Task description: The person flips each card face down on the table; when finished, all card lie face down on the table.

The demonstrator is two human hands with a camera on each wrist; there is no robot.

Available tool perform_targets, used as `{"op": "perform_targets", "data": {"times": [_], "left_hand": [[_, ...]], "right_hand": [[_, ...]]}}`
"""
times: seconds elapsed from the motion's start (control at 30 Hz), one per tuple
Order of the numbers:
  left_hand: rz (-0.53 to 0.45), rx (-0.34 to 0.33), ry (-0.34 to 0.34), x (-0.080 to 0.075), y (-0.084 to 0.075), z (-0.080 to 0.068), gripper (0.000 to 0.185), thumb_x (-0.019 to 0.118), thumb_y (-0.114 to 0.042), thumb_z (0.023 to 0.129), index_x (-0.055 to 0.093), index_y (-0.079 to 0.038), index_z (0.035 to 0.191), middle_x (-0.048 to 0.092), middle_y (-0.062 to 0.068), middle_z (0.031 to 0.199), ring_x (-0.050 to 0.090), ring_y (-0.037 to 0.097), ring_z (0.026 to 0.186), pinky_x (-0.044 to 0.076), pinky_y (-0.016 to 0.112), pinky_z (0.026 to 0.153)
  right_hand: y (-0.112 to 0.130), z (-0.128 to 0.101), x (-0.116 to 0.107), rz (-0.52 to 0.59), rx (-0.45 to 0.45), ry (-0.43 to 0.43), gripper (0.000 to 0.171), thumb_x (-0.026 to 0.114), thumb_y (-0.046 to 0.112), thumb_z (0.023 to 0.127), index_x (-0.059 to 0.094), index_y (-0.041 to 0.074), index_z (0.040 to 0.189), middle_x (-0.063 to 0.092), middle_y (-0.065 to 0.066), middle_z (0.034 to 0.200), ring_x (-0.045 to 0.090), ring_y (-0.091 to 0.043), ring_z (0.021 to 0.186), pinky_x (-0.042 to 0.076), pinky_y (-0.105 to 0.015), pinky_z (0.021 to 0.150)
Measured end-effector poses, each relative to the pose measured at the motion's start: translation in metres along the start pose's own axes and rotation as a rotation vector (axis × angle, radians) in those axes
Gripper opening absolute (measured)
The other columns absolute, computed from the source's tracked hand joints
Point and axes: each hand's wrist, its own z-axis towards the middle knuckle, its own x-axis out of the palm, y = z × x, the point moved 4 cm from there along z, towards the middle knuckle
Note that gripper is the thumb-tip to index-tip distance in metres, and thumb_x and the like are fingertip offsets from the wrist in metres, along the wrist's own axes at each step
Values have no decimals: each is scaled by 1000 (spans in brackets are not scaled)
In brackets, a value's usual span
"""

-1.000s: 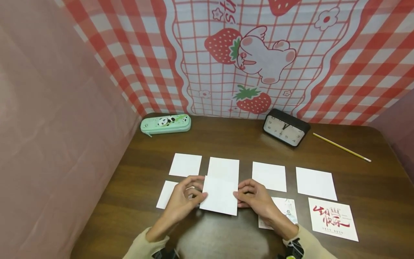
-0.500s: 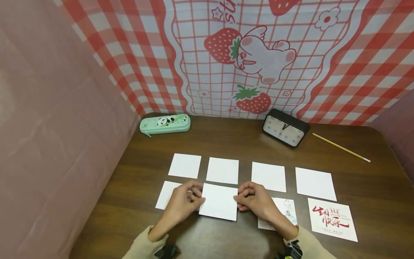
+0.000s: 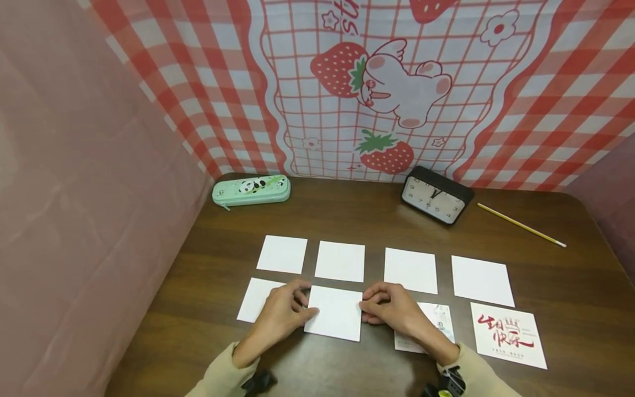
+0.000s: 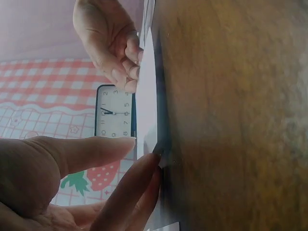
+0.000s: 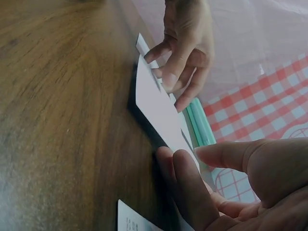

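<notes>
Between both hands, a square white card [image 3: 333, 313] is held by its side edges, just above the table, with a dark shadow under it in the right wrist view. At its left edge, my left hand [image 3: 284, 309] has the thumb above and the fingers below. My right hand [image 3: 394, 310] pinches the right edge; its thumb and fingers [image 5: 187, 178] lie on either side of the card in the right wrist view. Another white card [image 3: 255, 300] lies partly hidden behind my left hand. A printed card [image 3: 439, 320] is partly covered by my right wrist.
Behind the hands lies a row of white cards [image 3: 339, 261]. A card with red lettering [image 3: 510, 335] is at right. Further back are a green panda pencil case [image 3: 251, 190], a black clock [image 3: 436, 196] and a yellow pencil [image 3: 521, 225]. Patterned cloth [image 3: 377, 82] hangs behind the table.
The white card between both hands has come towards me and down, uncovering the card behind it. Both hands have moved slightly with it. The other cards stay where they were.
</notes>
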Motion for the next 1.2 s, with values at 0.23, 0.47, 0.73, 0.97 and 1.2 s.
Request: {"op": "perform_targets", "data": {"times": [0.23, 0.47, 0.73, 0.97, 1.2], "left_hand": [[14, -16, 1, -1, -1, 1, 47, 86, -8, 82, 67, 5, 124, 73, 11, 86, 71, 15, 70, 55, 16, 57], [32, -7, -11, -5, -5, 3, 46, 86, -10, 85, 68, 2, 125, 75, 11, 92, 72, 15, 70, 54, 16, 54], [-15, 77, 57, 6, -17, 8, 43, 85, -13, 87, 68, -1, 125, 75, 10, 96, 69, 12, 71, 55, 17, 60], [-64, 139, 161, 22, -33, 12, 42, 83, -17, 90, 68, 0, 126, 75, 10, 99, 69, 12, 76, 56, 17, 67], [-103, 156, 231, 37, -45, 19, 42, 83, -15, 90, 68, 0, 126, 75, 11, 101, 71, 13, 81, 58, 16, 71]], "right_hand": [[-2, -2, -5, 14, 14, 8, 27, 72, 9, 97, 64, -11, 113, 75, -15, 90, 78, -18, 78, 66, -30, 71], [-1, -9, -15, 58, 7, 19, 32, 71, 11, 99, 62, -12, 119, 74, -18, 97, 79, -22, 87, 66, -30, 78], [2, -21, -38, 52, -25, -20, 35, 67, 12, 101, 59, -14, 123, 73, -21, 102, 78, -24, 91, 67, -31, 80], [1, -36, -62, 14, -13, -78, 35, 62, 13, 104, 57, -12, 127, 74, -24, 108, 78, -21, 93, 67, -33, 80], [-2, -55, -85, -57, 1, -111, 38, 62, 21, 106, 58, -10, 128, 75, -24, 112, 78, -18, 91, 67, -33, 76]]}}
